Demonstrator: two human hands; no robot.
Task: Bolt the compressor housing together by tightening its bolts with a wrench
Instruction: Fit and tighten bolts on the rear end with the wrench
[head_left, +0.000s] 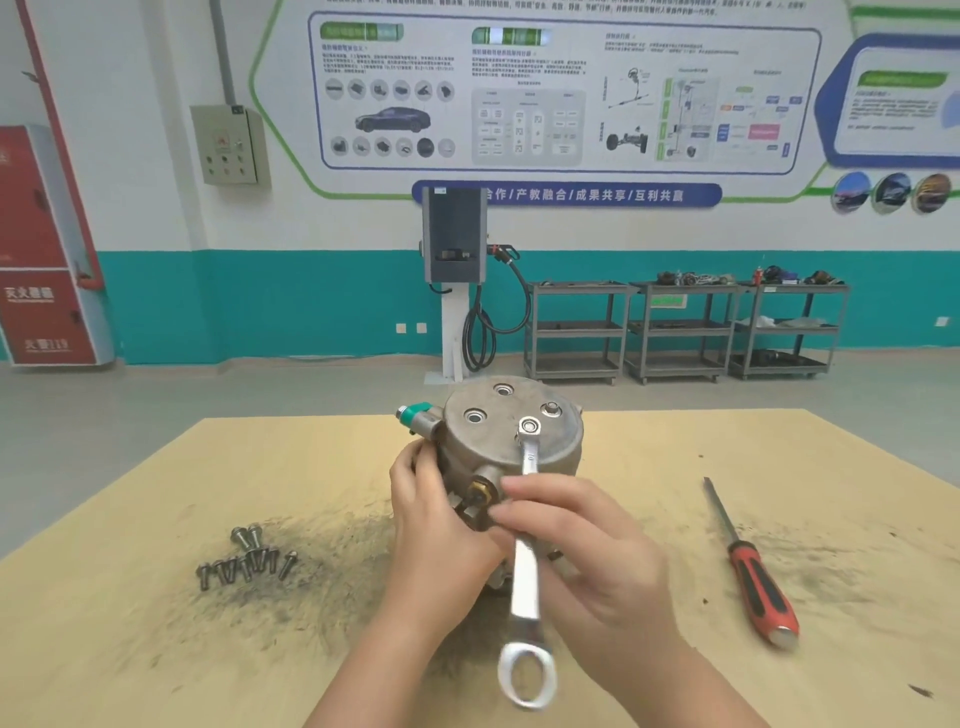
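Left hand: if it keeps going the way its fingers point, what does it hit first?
The left hand already grips the side of the compressor housing, fingers pointing up and away. Going on, they likely meet the green-capped port just above them, though depth is unclear.

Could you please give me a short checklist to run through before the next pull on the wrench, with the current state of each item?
1. Ring end of the wrench seated over a bolt on the top face: ok.
2. Right hand holding the wrench shank: ok, fingers curled round it.
3. Left hand bracing the compressor housing: ok, it grips the near left side.
4. Bolt already snug: cannot tell.
5. Other holes on the top face fitted: cannot tell, they look recessed.
6. Spare bolts within reach: ok, clustered on the table to the left.
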